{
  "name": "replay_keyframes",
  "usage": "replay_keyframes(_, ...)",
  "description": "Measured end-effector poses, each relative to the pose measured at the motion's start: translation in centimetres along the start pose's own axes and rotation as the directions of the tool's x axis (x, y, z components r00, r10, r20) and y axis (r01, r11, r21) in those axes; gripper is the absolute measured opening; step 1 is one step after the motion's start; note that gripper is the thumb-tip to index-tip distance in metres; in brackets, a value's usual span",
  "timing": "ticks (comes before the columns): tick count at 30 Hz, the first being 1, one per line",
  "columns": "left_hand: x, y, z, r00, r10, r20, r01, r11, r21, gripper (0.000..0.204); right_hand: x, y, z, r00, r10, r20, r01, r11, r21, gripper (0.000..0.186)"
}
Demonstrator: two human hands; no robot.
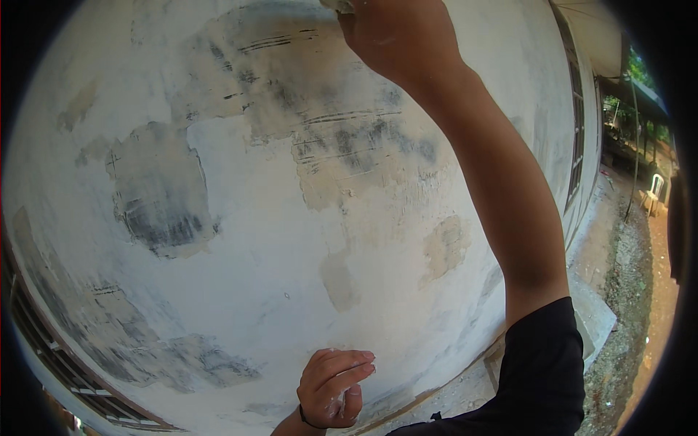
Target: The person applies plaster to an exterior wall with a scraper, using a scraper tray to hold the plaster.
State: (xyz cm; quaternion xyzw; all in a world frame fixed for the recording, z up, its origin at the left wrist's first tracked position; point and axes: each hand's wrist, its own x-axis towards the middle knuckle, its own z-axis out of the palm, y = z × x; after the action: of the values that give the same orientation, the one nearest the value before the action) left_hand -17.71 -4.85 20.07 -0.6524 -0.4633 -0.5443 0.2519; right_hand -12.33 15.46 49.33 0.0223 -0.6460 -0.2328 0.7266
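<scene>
Two hands are up at the patchy white wall (240,240): the right hand (396,36), raised high, is closed around a small pale object (339,6) against it; the left hand (334,389) hangs loosely curled, empty, just off the wall.

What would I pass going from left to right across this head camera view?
Barred window at the lower left → big dark grey patch on the white wall → left hand, fingers curled → raised right hand and arm → window on the far wall → white plastic chair.
</scene>
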Motion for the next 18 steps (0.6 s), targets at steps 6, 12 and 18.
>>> replay_keyframes(6, -0.6, -0.3, -0.4, 1.000, -0.025, -0.002, 0.025, 1.000, -0.007, 0.024, -7.9, -3.8, 4.0, 0.938, -0.342, 0.053, 0.346, 0.932, -0.104, 0.003)
replay_keyframes(12, -0.9, -0.7, -0.2, 0.999, -0.032, 0.008, 0.032, 0.999, -0.027, 0.023, -16.1, -5.0, -1.1, 0.857, -0.496, 0.139, 0.500, 0.866, 0.008, 0.012)
replay_keyframes(18, -1.1, -0.6, -0.3, 0.999, -0.032, -0.003, 0.032, 0.999, 0.011, 0.023, -11.2, -3.5, -5.4, 0.881, -0.202, 0.429, 0.096, 0.962, 0.257, 0.006)
